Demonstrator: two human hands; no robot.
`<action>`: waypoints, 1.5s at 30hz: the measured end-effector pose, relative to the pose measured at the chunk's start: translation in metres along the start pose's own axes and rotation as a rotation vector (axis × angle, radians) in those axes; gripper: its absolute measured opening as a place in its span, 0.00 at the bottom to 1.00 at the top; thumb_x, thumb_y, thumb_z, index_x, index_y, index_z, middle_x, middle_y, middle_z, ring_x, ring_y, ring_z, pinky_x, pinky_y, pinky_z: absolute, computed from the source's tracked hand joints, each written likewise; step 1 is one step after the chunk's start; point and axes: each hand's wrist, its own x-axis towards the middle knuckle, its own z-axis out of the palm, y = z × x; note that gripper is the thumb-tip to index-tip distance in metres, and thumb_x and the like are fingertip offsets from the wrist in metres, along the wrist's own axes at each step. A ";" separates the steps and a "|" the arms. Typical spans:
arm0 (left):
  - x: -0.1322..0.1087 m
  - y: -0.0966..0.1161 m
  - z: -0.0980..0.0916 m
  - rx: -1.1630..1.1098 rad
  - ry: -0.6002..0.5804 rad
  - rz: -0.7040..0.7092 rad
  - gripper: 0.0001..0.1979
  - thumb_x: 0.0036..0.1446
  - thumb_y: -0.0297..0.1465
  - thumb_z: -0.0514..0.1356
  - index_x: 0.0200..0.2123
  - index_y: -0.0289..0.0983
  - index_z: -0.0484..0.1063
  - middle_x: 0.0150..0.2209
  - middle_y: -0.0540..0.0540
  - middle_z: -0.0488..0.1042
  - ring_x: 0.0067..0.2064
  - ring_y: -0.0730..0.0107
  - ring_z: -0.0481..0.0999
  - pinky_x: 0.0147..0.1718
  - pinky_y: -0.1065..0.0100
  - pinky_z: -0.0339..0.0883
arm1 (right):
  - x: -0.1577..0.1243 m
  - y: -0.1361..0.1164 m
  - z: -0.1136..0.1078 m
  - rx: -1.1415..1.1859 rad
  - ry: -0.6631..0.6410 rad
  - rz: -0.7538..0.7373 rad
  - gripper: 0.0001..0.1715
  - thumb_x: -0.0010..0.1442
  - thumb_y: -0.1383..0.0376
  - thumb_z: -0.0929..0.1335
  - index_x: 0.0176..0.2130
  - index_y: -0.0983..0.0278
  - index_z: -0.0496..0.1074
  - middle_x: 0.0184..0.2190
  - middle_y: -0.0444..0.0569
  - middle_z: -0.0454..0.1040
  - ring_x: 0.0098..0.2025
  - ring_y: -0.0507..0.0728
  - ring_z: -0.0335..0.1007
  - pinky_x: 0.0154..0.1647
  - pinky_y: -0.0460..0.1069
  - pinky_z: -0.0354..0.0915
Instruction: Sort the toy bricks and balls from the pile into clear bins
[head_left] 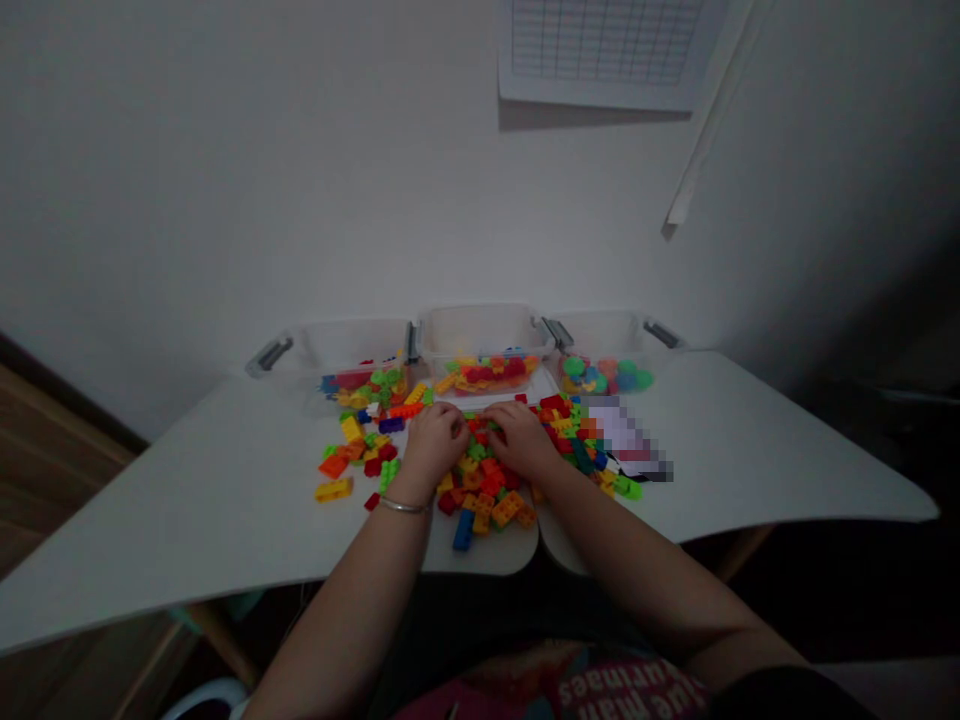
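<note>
My left hand (436, 440) rests over the left middle of a loose pile of coloured toy bricks (491, 478), its fingers curled inward. Facing it, my right hand (519, 436) bends its fingers and thumb down among the bricks. Both hands look closed, but whatever lies between the fingertips is too small and dark to make out. A blue brick (463, 530) lies at the front of the pile. Orange bricks (508, 507) are beside it, and a yellow brick (334, 490) sits apart at the left.
Three clear plastic bins stand along the wall: a left bin (352, 340), a middle bin (484, 325) and a right bin (600, 328), each holding coloured pieces. A blurred-out flat item (626, 440) lies right of the pile. The white table (247, 480) has a curved front edge.
</note>
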 end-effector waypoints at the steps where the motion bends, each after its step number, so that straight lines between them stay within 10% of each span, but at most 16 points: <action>1: 0.000 0.000 0.000 -0.006 0.002 -0.003 0.07 0.56 0.28 0.56 0.29 0.37 0.74 0.38 0.42 0.76 0.43 0.60 0.74 0.46 0.60 0.67 | 0.000 0.000 0.000 0.003 0.003 0.000 0.13 0.59 0.70 0.66 0.45 0.64 0.74 0.46 0.53 0.76 0.50 0.60 0.69 0.56 0.57 0.63; 19: 0.000 0.003 -0.004 -0.311 0.096 0.136 0.06 0.60 0.29 0.55 0.34 0.38 0.72 0.41 0.44 0.71 0.46 0.65 0.71 0.50 0.60 0.67 | -0.002 0.001 0.001 0.016 0.010 0.059 0.28 0.59 0.69 0.65 0.58 0.66 0.65 0.54 0.58 0.72 0.55 0.61 0.67 0.58 0.58 0.64; 45: 0.001 0.000 0.000 -0.262 0.028 0.203 0.04 0.59 0.28 0.57 0.35 0.38 0.73 0.40 0.44 0.72 0.44 0.65 0.73 0.48 0.61 0.68 | 0.000 -0.004 -0.004 -0.006 0.008 0.095 0.12 0.62 0.68 0.65 0.46 0.63 0.71 0.43 0.54 0.76 0.46 0.60 0.70 0.51 0.56 0.66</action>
